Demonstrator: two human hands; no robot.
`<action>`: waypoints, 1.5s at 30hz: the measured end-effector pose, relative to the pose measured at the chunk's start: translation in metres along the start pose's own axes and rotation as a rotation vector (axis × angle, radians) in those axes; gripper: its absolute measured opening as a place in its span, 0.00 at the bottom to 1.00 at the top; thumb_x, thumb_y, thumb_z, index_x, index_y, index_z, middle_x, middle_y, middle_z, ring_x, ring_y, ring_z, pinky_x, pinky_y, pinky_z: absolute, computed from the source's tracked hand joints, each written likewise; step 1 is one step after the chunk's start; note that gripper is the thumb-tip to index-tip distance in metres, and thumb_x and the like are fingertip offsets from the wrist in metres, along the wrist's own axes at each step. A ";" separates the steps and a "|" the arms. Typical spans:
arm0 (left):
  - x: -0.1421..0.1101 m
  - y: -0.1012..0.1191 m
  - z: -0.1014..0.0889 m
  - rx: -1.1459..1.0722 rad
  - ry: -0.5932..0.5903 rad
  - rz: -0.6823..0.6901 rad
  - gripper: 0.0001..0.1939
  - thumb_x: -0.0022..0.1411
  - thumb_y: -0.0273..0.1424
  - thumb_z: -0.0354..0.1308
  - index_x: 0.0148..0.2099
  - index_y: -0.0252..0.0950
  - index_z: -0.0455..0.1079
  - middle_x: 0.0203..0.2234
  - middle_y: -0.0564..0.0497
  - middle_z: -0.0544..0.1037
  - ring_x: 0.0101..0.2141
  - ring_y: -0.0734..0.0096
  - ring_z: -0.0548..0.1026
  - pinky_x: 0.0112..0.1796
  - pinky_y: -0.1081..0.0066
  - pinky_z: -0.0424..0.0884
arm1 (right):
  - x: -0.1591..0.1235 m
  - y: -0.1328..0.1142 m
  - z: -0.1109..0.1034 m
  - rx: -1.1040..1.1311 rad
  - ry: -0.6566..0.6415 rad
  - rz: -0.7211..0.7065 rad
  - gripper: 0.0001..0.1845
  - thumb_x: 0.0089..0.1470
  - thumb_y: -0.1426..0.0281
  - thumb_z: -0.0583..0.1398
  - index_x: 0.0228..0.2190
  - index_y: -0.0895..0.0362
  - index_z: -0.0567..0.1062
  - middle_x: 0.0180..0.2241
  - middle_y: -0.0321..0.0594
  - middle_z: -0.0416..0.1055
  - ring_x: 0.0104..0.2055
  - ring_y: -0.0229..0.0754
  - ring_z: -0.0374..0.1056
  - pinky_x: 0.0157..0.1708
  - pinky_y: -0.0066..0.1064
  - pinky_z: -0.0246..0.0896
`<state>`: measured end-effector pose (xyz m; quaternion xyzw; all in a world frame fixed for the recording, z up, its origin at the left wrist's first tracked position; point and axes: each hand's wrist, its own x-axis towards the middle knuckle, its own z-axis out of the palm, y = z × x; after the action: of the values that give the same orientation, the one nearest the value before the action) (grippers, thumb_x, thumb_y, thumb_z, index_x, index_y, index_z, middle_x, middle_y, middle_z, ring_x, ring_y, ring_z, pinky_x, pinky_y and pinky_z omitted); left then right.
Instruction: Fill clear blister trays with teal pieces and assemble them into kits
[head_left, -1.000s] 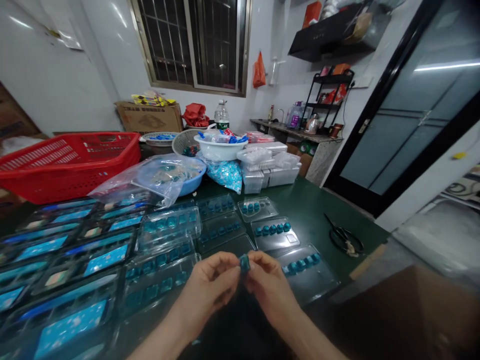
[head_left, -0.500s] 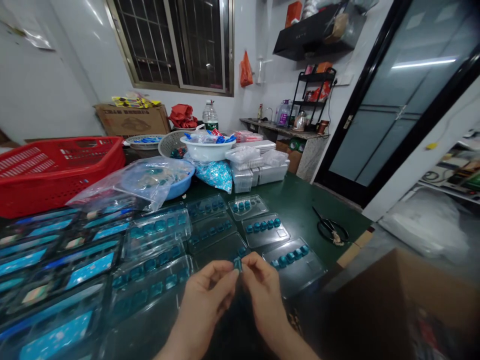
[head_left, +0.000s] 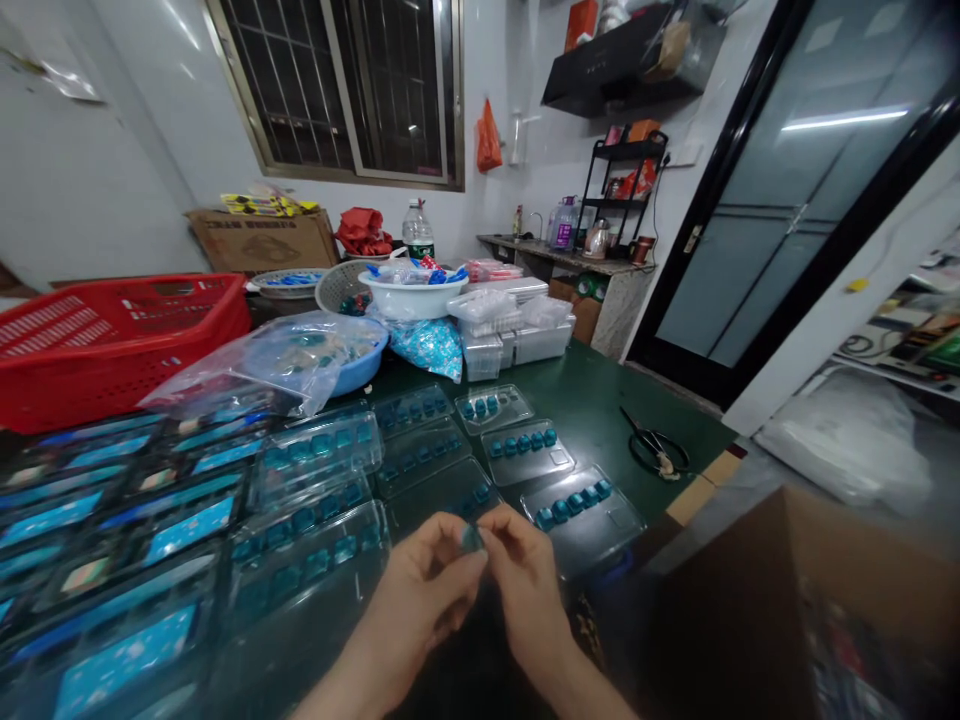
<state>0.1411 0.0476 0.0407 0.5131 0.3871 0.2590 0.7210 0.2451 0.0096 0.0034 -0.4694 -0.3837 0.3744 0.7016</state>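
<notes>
In the head view, the left hand (head_left: 427, 572) and the right hand (head_left: 526, 582) are curled toward each other, with both pinching a small teal piece (head_left: 471, 538) between their fingertips; the piece is slightly blurred and is held in the air above a clear plastic tray (head_left: 439, 492) on a green table (head_left: 600, 410); another clear tray (head_left: 581, 518), with a row of teal pieces, lies just beside the right hand; more filled trays spread left, beside blue printed cards (head_left: 124, 650); scissors (head_left: 652, 452) lie well apart to the right; farther off stand a white bowl (head_left: 412, 298), a blue bowl (head_left: 360, 365) in a clear bag (head_left: 262, 365), stacked clear boxes (head_left: 517, 340) and a red basket (head_left: 112, 350); a cardboard box (head_left: 780, 620) sits at lower right.
</notes>
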 end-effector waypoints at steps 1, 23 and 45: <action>-0.001 0.000 -0.001 -0.001 -0.031 -0.012 0.12 0.51 0.37 0.58 0.29 0.37 0.58 0.14 0.60 0.62 0.13 0.85 0.56 0.14 0.81 0.41 | -0.001 0.000 0.001 -0.002 -0.002 0.002 0.07 0.51 0.70 0.56 0.24 0.59 0.69 0.23 0.33 0.62 0.27 0.34 0.58 0.27 0.24 0.54; 0.004 0.002 -0.040 -0.026 -0.298 -0.144 0.10 0.48 0.32 0.61 0.25 0.33 0.63 0.12 0.54 0.67 0.12 0.84 0.58 0.13 0.80 0.43 | -0.003 0.026 -0.009 0.508 -0.385 0.439 0.09 0.48 0.66 0.58 0.26 0.60 0.69 0.18 0.34 0.62 0.17 0.30 0.55 0.17 0.23 0.47; 0.036 -0.015 -0.001 -0.122 -0.237 -0.100 0.15 0.55 0.37 0.55 0.24 0.34 0.57 0.14 0.58 0.60 0.13 0.85 0.53 0.12 0.80 0.37 | 0.029 0.000 -0.096 -0.643 0.083 0.085 0.12 0.56 0.63 0.50 0.34 0.58 0.68 0.22 0.33 0.62 0.23 0.34 0.60 0.22 0.23 0.54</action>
<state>0.1605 0.0706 0.0155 0.4753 0.3078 0.1832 0.8036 0.3433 -0.0004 -0.0163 -0.6974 -0.4335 0.2433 0.5162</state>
